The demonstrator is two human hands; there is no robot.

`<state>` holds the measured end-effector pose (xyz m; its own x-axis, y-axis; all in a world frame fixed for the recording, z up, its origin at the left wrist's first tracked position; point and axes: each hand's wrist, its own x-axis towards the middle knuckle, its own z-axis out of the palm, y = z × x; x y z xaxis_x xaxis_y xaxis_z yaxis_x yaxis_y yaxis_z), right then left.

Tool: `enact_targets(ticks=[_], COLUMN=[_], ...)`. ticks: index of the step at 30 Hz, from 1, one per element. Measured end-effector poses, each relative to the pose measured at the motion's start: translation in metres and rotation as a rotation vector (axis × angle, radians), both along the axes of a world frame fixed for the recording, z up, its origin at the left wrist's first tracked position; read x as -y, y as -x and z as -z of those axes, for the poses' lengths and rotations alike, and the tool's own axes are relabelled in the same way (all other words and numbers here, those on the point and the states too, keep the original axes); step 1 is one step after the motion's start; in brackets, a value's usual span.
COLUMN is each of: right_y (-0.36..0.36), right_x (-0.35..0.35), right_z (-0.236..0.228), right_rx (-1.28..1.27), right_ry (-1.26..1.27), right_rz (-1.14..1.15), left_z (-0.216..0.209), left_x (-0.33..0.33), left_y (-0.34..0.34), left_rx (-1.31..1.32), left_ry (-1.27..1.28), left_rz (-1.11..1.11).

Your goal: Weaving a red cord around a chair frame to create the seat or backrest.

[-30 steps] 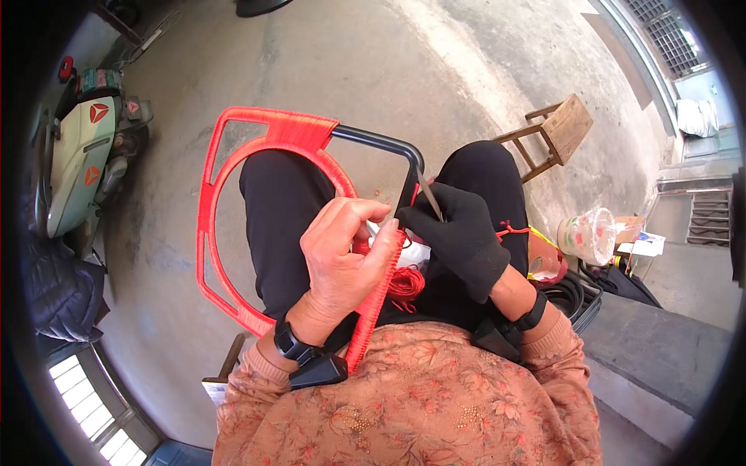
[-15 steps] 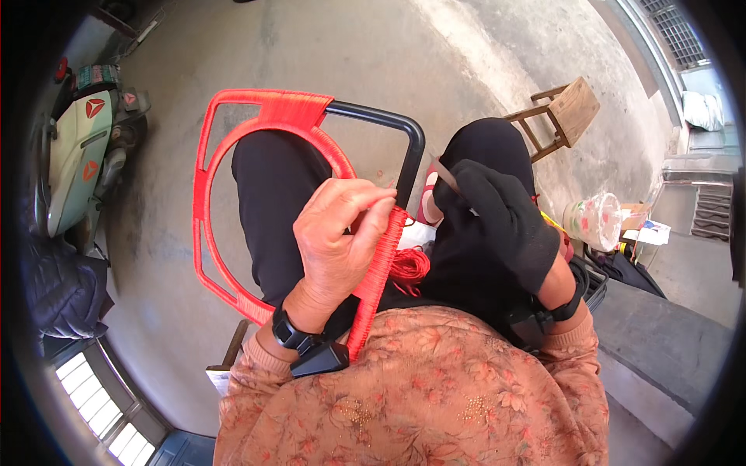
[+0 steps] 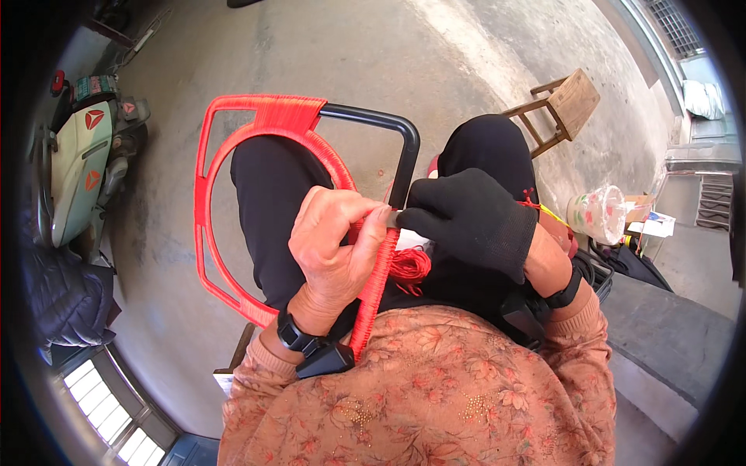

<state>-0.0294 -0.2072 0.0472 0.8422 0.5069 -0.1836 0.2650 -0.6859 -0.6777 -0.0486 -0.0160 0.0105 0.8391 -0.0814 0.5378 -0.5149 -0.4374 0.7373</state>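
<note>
A metal-tube frame lies across my lap, its tube black where bare and elsewhere wound tightly with red cord. A cord-wrapped ring forms its left part. Bare and closed, my left hand pinches at the near-right bar, where the red winding meets the black tube; its fingertips cover the cord end. My right hand, in a black glove, is closed against the same spot. Between the two hands shows a sliver of a thin grey blade-like strip, mostly hidden. A loose bundle of red cord lies beside the bar.
A wooden stool stands on the concrete floor beyond my right knee. To the right are a clear plastic container and a grey ledge. A scooter and a dark quilted jacket are at the left.
My right hand has moved left with the thin grey strip, from above my right thigh to the bar at my left fingertips. The left hand keeps its pinch; the frame has barely shifted.
</note>
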Motion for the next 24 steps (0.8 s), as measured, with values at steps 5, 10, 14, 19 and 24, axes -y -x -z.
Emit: enact_targets(ticks=[5,10,14,19,24], right_y=[-0.001,-0.008,-0.018,0.011,0.049], right_x=[0.006,0.036,0.113,0.184,0.204], right_z=[0.009,0.007,0.0,0.068,0.137], right_rx=[-0.065,0.147,0.155,0.303,0.044], right_ry=[-0.146,-0.345,-0.704,-0.577,-0.534], right_rz=[0.042,0.62,1.062,1.066,1.164], left_z=[0.002,0.002,0.01,0.027,0.032], left_x=[-0.002,-0.007,-0.013,-0.015,-0.007], left_y=[-0.002,0.001,0.002,0.001,-0.001], left_rx=[0.049,0.062,-0.178,-0.666,-1.078], left_ry=[-0.02,0.0,0.332,0.758,0.979], left_rz=[0.028,0.043,0.021,-0.078,-0.017])
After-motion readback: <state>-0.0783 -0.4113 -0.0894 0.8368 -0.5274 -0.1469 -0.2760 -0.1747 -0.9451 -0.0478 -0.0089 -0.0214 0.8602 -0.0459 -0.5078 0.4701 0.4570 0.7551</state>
